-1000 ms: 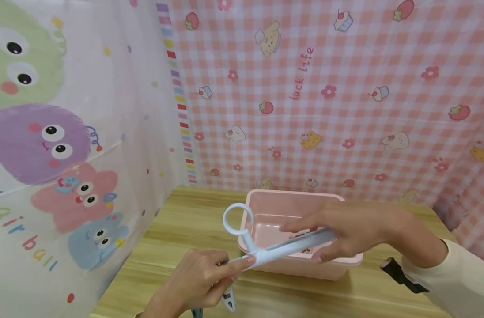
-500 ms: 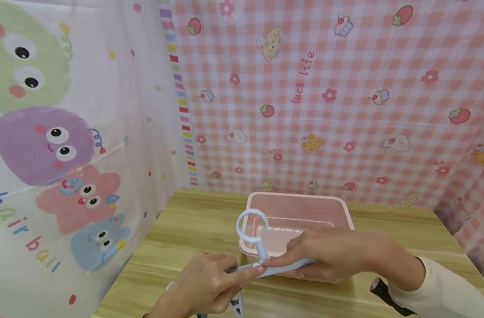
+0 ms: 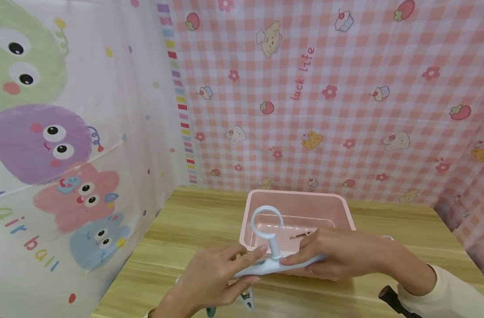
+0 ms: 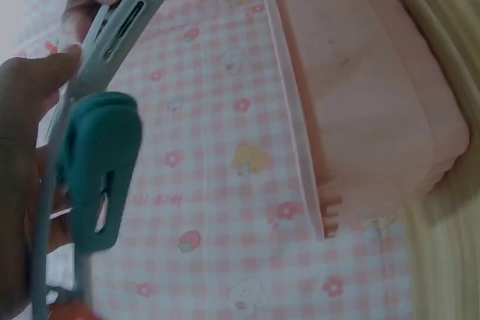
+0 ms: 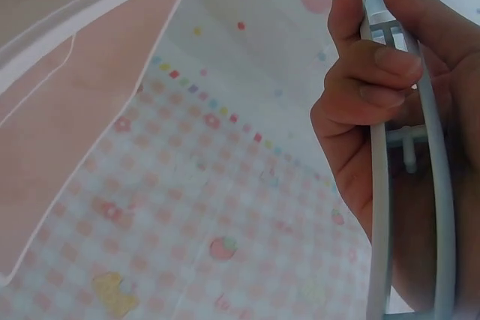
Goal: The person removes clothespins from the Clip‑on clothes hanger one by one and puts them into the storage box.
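A light blue plastic clip hanger with a ring-shaped hook is held in front of the bin. My left hand pinches its left arm between thumb and fingers. On the other arm, my right hand keeps a grip, its fingers curled round the frame in the right wrist view. A teal clip hangs on the hanger near my left hand. Below that hand, a pale clip shows in the head view. My palms hide parts of both arms.
A pink bin stands on the wood-grain table behind the hanger, with a small reddish-brown piece inside. A black strap-like part sticks out by the right sleeve. Patterned cloths hang behind and at the left.
The hanger has shifted right and turned from slanting up toward the right to nearly level. My right hand has come down from over the bin toward its front edge; both hands still hold the hanger.
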`<state>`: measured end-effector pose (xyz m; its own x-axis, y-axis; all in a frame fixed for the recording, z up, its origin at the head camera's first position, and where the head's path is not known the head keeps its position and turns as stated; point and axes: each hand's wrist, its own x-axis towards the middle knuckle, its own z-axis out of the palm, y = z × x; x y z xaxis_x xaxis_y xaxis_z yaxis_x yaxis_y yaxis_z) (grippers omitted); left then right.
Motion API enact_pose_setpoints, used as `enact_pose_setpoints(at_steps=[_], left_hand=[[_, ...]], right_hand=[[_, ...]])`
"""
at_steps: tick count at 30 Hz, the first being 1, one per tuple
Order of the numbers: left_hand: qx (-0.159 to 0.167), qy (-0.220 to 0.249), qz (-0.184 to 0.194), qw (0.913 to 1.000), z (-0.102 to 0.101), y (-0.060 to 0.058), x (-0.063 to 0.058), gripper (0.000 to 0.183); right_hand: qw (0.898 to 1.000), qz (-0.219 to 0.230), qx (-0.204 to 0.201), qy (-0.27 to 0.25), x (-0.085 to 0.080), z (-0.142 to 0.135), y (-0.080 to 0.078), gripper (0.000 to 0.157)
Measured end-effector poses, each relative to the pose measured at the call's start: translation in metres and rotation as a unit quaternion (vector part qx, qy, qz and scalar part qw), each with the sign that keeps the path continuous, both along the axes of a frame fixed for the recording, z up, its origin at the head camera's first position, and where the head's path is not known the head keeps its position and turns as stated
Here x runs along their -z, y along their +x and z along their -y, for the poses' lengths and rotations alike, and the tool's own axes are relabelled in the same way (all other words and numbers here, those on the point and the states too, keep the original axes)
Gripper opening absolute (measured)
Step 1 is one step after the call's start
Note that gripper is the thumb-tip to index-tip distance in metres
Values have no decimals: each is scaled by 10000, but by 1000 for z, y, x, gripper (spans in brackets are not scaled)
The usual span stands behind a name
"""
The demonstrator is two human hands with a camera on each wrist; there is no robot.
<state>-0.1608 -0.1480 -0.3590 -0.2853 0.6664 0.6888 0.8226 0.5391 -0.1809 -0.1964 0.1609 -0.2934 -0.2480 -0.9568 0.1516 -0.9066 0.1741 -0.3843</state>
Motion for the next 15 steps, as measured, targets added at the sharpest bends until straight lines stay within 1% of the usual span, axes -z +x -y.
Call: enact_pose_setpoints(at_steps=[2, 4, 6, 7, 8, 9, 10, 11, 12, 13, 14, 15], left_hand=[[-248, 323, -6, 9992, 4, -1, -2, 48], [-436, 761, -56, 9961, 10, -4, -2, 52], [-671, 1206, 154, 9903, 17, -7, -1, 55], [-770, 1440, 308, 9861, 21, -10, 2, 55], [-830, 1699, 547, 9804, 23, -11, 5, 53], [-855, 1995, 841, 9725, 24, -13, 9, 52], [-846, 2324, 1153, 9621, 23, -14, 14, 52], [-785, 2688, 1500, 9482, 22, -15, 19, 52], [-682, 3102, 1870, 9296, 19, -15, 24, 53], [-515, 3564, 2317, 9037, 16, -14, 28, 55], [-327, 4003, 2774, 8728, 12, -14, 31, 55], [-171, 4391, 3211, 8389, 8, -14, 34, 52]], right_hand=[[9999, 70, 39, -130, 4, -9, -1, 46], [9994, 75, 104, -307, 8, -19, -4, 47], [9986, 145, 230, -455, 11, -31, -5, 49], [9981, 141, 315, -517, 13, -36, -5, 50], [9974, 175, 375, -583, 15, -42, -6, 50], [9967, 181, 433, -659, 17, -48, -5, 51], [9958, 249, 496, -728, 20, -54, -5, 51], [9948, 291, 606, -761, 22, -61, -4, 52], [9938, 356, 681, -802, 24, -67, -3, 52], [9926, 396, 775, -849, 27, -73, -1, 53], [9911, 467, 866, -898, 29, -79, 0, 54], [9898, 479, 937, -958, 32, -85, 1, 55]])
